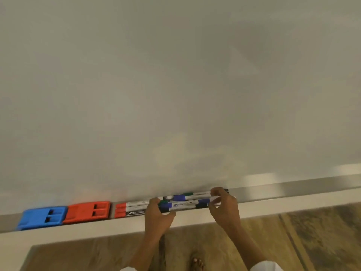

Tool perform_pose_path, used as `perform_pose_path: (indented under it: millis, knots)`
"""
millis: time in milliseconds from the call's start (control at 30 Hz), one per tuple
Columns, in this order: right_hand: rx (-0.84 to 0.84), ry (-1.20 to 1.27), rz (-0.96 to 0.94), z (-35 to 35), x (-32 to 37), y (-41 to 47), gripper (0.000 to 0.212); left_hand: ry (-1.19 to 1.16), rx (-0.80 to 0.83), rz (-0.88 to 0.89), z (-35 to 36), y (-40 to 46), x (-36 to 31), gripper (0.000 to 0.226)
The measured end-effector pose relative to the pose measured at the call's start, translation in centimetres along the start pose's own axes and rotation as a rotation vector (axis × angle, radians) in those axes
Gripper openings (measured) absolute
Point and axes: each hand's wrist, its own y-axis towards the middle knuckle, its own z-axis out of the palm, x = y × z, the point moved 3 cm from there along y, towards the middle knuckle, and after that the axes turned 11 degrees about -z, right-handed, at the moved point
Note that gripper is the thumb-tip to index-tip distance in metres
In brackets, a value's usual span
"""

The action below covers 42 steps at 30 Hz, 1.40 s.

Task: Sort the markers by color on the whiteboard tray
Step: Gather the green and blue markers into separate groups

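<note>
Lower left of frame, on tray (293, 189): one blue eraser (42, 217), one red eraser (88, 211), two red markers (130, 209). Lower centre: left hand (158, 212) and right hand (224, 204) pinching opposite ends of bundled markers (183, 201), blue and green; count unclear.

You see a blue eraser (42, 219) at far left, a red eraser (88, 212) touching its right side, wood-grain floor (293, 241) below, a bare foot (198, 264) on it.
</note>
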Motion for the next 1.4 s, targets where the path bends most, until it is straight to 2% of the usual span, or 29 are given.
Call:
perform_pose_path:
  millis: [133,267,500,833,1133,1267,1400]
  knots:
    - [0.06,0.054,-0.03,0.9,0.5,0.0,0.031,-0.031,-0.004,-0.039,0.6,-0.1,-0.2,0.05]
    - [0.175,0.156,-0.012,3.0,1.6,-1.1,0.04,-0.016,-0.02,-0.073,0.9,0.1,-0.4,0.055]
    - [0.211,0.21,0.062,4.5,1.3,-1.6,0.047,0.016,-0.024,-0.09,0.8,0.4,-0.5,0.058]
    - [0.028,0.132,0.083,4.7,1.7,-2.4,0.045,0.028,-0.021,-0.105,0.4,0.6,-0.1,0.051]
    - [0.042,0.175,0.127,5.2,2.7,-2.5,0.047,-0.015,-0.015,-0.129,0.7,0.2,-0.3,0.051]
    - [-0.095,0.279,0.129,2.8,2.5,-2.7,0.044,-0.059,-0.008,-0.059,1.9,-1.4,-1.7,0.051]
    - [-0.303,0.317,0.207,-1.7,-0.1,-2.4,0.043,-0.021,0.137,0.004,6.1,-3.9,-4.6,0.063]
